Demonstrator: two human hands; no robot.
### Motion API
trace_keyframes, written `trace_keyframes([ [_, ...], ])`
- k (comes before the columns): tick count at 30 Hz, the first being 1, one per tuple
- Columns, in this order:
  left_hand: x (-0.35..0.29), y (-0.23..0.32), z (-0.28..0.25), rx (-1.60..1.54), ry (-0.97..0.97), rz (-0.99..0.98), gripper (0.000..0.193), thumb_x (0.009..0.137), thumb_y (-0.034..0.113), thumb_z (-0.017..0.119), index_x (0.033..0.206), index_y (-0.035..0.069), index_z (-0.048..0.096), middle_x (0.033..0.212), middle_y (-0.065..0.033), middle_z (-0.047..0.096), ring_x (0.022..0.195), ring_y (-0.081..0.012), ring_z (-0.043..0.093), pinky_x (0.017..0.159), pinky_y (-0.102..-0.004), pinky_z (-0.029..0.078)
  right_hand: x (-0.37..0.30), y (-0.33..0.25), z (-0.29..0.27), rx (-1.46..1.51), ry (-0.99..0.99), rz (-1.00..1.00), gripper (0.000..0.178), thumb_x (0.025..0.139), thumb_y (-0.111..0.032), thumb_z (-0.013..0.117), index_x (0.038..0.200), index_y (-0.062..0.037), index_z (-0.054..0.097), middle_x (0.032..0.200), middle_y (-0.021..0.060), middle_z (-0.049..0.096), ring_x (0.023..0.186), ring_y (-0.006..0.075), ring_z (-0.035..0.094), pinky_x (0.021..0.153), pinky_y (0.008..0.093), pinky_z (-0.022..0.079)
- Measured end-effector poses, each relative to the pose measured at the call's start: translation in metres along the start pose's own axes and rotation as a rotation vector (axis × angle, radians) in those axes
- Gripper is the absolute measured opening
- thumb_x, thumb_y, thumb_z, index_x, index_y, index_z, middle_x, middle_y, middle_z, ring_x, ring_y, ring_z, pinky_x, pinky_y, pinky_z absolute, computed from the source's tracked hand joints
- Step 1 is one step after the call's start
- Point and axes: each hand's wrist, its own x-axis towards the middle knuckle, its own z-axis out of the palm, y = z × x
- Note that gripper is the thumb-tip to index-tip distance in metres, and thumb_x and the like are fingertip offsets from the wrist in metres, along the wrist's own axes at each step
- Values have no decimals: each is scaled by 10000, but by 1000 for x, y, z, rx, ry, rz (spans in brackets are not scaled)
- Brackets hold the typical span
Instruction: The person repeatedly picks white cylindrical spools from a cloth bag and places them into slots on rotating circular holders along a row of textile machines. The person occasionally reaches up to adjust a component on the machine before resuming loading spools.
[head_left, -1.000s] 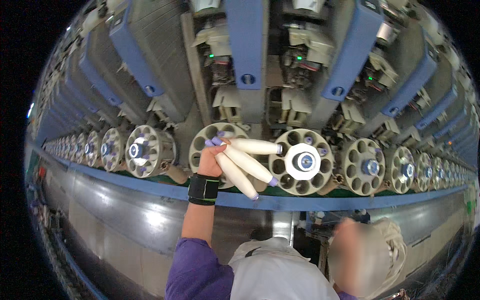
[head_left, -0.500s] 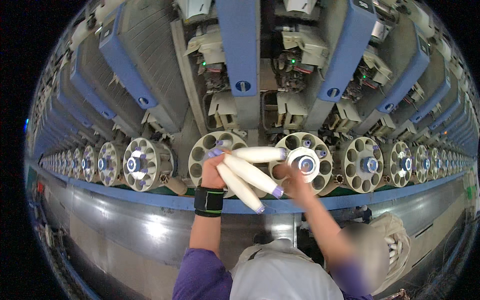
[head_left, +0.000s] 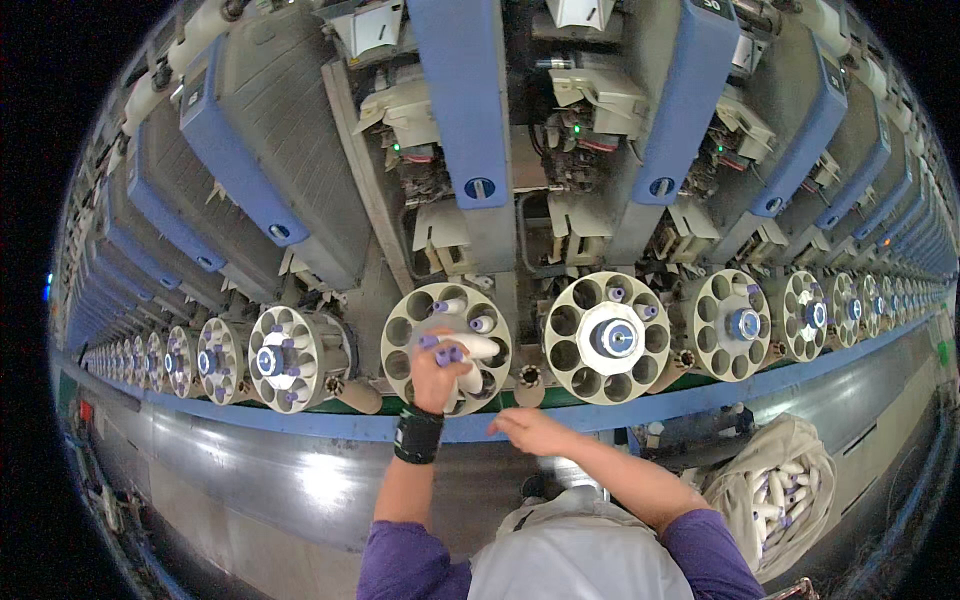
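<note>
The left hand [head_left: 438, 380] is gripping a cluster of white bobbins [head_left: 481, 346], wrapping around them near their purple ends [head_left: 445, 356]; the exact count is not showing. The right hand [head_left: 532, 430] is hovering apart from it, half open with fingers loosely extended, holding nothing visible.

The held bobbins are standing in front of the left drum [head_left: 410, 347], partly hiding its face; whether they are touching it cannot be told. Two others are sitting in its upper part, and many more are lying in a sack [head_left: 728, 492] at right.

In this inspector's judgement, each bobbin is appearing light and stiff in the core, its wound yarn being soft and prone to snagging or soiling. Bunched together, the smooth tapered bodies are probably tending to slip. The bare purple ends are offering the soundest hold, sparing the yarn.
</note>
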Motion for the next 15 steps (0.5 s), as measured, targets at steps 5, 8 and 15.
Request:
trace_keyframes([
  [5, -24, 1, 4, 210, -154, 267, 222, 567, 150, 665, 782, 94, 662, 1152, -127, 506, 1152, -326, 409, 950, -412, 310, 0, -7, 5, -36, 13, -131, 306, 918, -267, 382, 924, -55, 602, 544, 37, 458, 476, 118, 441, 481, 279, 385],
  [8, -29, -4, 10, -122, 72, 295, 368, 816, 354, 539, 1057, 81, 595, 1227, -116, 471, 1196, -297, 381, 997, -394, 267, 5, -30, -12, 18, 14, -113, 308, 923, -246, 369, 894, -27, 584, 551, 55, 471, 488, 125, 448, 478, 280, 378],
  [15, 25, 4, 17, -89, -257, -213, 432, 936, 303, 296, 1188, -1, 471, 1100, -117, 532, 981, -183, 508, 829, -321, 392, -35, -33, -90, 18, 633, -349, 236, 898, -235, 444, 836, -22, 525, 736, 114, 540, 597, 187, 544, 568, 311, 441],
])
